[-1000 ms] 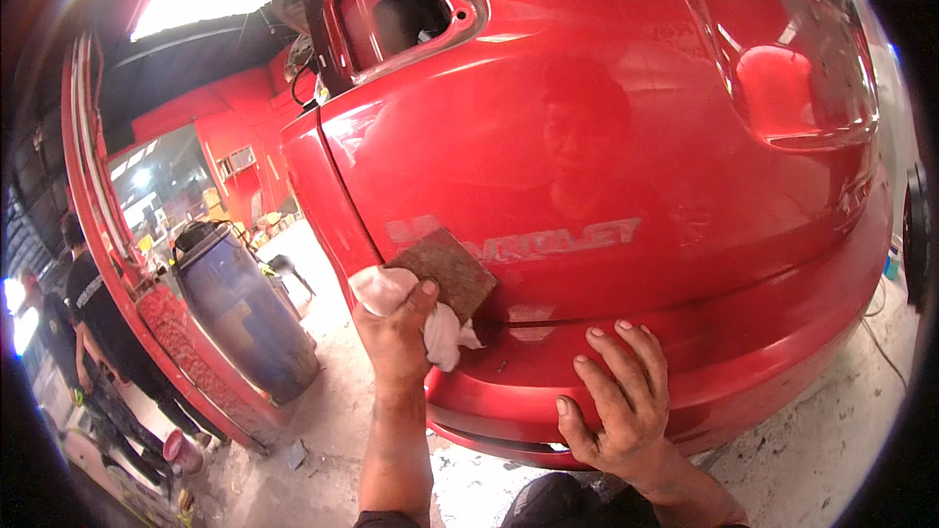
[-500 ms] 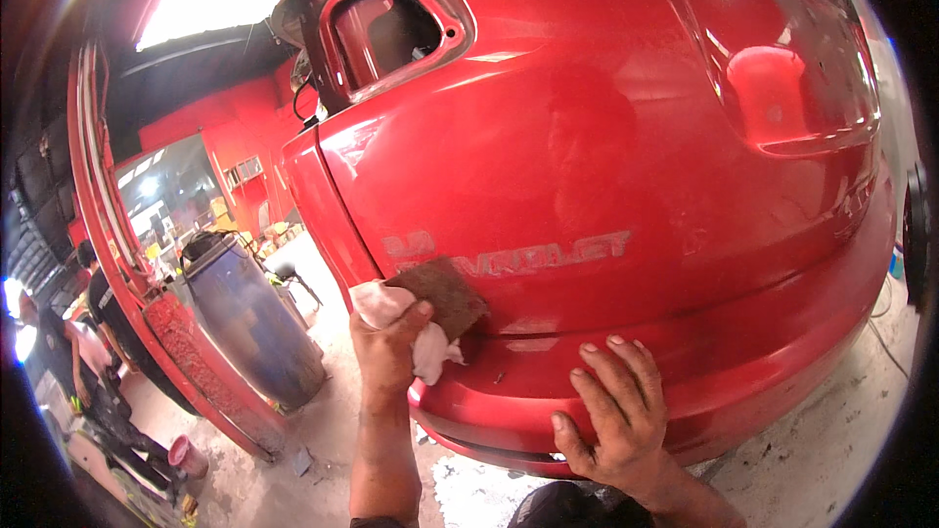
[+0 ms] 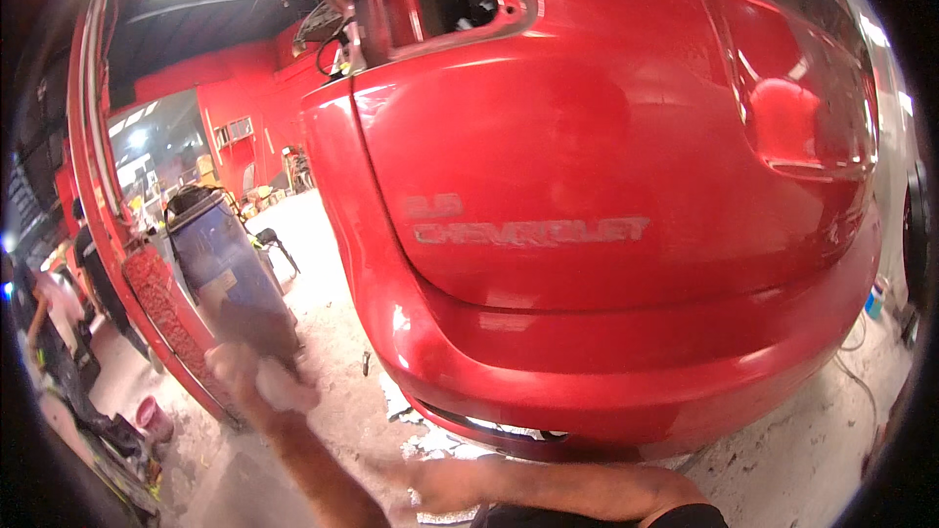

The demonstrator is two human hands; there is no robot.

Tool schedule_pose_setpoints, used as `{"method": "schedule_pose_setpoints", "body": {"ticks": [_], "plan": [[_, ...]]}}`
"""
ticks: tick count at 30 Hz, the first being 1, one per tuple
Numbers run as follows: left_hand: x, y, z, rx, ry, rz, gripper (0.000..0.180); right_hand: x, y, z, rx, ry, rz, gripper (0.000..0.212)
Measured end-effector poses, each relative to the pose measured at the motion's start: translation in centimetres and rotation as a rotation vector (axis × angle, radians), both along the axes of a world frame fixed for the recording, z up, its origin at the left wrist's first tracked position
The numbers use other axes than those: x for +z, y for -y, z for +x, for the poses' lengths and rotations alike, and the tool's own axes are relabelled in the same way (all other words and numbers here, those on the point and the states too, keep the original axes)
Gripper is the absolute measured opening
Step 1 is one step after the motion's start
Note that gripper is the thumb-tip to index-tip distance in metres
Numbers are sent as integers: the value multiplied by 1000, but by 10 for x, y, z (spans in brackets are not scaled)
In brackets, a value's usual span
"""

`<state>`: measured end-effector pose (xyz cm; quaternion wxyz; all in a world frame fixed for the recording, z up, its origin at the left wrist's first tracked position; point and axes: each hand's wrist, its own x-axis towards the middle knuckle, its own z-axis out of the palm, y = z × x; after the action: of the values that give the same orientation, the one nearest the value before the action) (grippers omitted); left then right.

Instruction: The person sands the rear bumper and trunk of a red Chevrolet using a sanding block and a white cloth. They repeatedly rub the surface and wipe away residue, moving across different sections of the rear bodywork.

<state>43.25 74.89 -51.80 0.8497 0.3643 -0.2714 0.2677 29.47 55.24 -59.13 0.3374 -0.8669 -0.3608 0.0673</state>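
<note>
The red rear of a car (image 3: 548, 332) fills the middle, with faint scuffed letter outlines (image 3: 528, 231) on its tailgate. My left hand (image 3: 240, 372) is off to the left of the bumper, blurred by motion and apart from the car. It grips a wadded white cloth (image 3: 284, 389); a brownish-grey smear beside it could be the scouring pad, but its edges are lost. Low in the picture my right forearm (image 3: 548, 487) reaches across to the left, below the bumper. My right hand (image 3: 391, 477) is too smeared to show its fingers.
A blue barrel (image 3: 230, 269) stands left, beside a red post (image 3: 171, 323). A pinkish bucket (image 3: 154, 418) sits on the floor near other people at the far left. A cable (image 3: 861, 381) trails along the floor at right.
My left hand has left the tailgate's lower corner and swung left with the cloth. My right hand has come off the bumper and moved left and down. The view has shifted slightly.
</note>
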Motion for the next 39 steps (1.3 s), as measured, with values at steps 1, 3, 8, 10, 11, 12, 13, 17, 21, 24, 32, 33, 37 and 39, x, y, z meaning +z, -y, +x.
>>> {"method": "schedule_pose_setpoints", "body": {"ticks": [1, 3, 8, 10, 11, 12, 13, 17, 21, 24, 32, 33, 37, 39], "plan": [[-3, -23, -12, 48, -61, -11, 46, 0, -10, -6, 232, -23, -61, 63], [-10, -68, -33, 145, -171, -43, 47, -15, -20, 8, -16, 679, -330, 78], [-54, -125, -30, 408, -235, 194, 36, 158, 70, 31, -702, 1263, -393, 69], [-77, -115, 11, 547, -55, 407, 35, 186, 80, 44, -808, 1345, -488, 68], [-75, -94, 15, 415, -83, 376, 32, 188, 87, 51, -802, 1381, -562, 67], [-73, -76, 17, 296, -119, 344, 28, 185, 92, 57, -791, 1414, -635, 66], [-58, -36, 6, -23, -282, 179, 22, 171, 99, 59, -662, 1417, -863, 66], [-41, 18, -12, -246, -293, 90, 21, 143, 118, 50, -279, 1231, -1240, 69], [-40, 37, -9, -244, -270, 81, 19, 173, 136, 37, -437, 1202, -1016, 77], [-34, 35, -9, -183, -187, 246, 14, 143, 168, -9, -860, 1258, -923, 95], [70, 123, -13, -108, 6, 691, 12, 70, 202, -115, -1913, 938, -248, 84], [74, 132, -9, -148, -5, 713, 12, 70, 195, -126, -1920, 879, -217, 80], [77, 146, -11, -222, -24, 653, 11, 62, 192, -143, -1796, 852, -181, 68], [71, 162, -29, -162, -16, 640, 10, 61, 191, -141, -1769, 843, -112, 61]]}}
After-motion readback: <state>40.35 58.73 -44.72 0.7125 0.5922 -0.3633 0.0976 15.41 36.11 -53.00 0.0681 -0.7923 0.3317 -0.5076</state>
